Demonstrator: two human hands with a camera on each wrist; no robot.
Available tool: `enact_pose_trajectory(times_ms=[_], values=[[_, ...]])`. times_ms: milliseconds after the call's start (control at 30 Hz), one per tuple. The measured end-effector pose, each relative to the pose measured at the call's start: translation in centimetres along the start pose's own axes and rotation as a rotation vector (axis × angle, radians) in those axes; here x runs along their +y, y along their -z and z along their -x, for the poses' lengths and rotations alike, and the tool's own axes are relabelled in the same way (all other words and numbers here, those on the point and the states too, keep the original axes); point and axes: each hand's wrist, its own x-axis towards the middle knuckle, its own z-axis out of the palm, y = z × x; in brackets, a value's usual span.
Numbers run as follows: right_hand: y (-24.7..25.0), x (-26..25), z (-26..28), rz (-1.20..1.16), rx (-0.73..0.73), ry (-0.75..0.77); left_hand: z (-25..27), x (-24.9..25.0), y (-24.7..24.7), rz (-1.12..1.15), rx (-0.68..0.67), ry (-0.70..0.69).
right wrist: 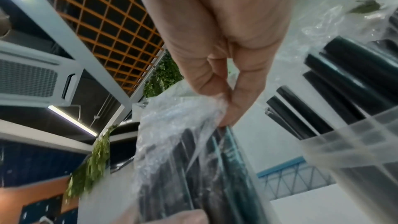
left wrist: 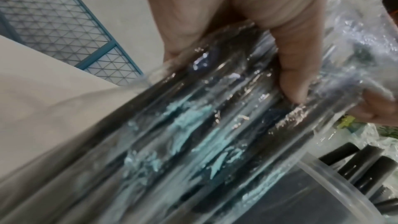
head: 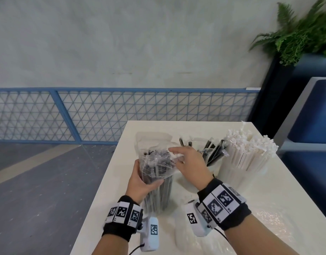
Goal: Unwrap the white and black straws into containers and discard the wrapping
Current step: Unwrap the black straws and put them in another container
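A clear plastic pack of black straws (head: 157, 179) stands upright near the table's left edge. My left hand (head: 142, 183) grips its middle, fingers curled round the crinkled film (left wrist: 215, 108). My right hand (head: 188, 162) pinches the loose wrapping (right wrist: 189, 113) at the pack's top between thumb and finger. Just right of it a translucent container (head: 212, 168) holds several loose black straws (right wrist: 344, 77). Further right a second container (head: 230, 173) is packed with white straws (head: 250, 153).
The white table (head: 269, 208) ends close on the left, above a grey floor and a blue mesh fence (head: 121, 115). A dark planter with a fern (head: 294, 39) and a blue seat (head: 315, 111) stand at the right.
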Motion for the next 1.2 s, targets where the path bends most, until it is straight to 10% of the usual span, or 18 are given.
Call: enact_pose_trajectory(times_ms=[367,1200], values=[[1.5,-0.2,-0.5,-0.027,-0.406,0.003,0.0,0.1,0.3,-0.009,-0.04,0.094],[-2.9,0.0,1.8,-0.531,0.219,-0.013,-0.5,-0.2,0.0,-0.167,-0.106,0.071]])
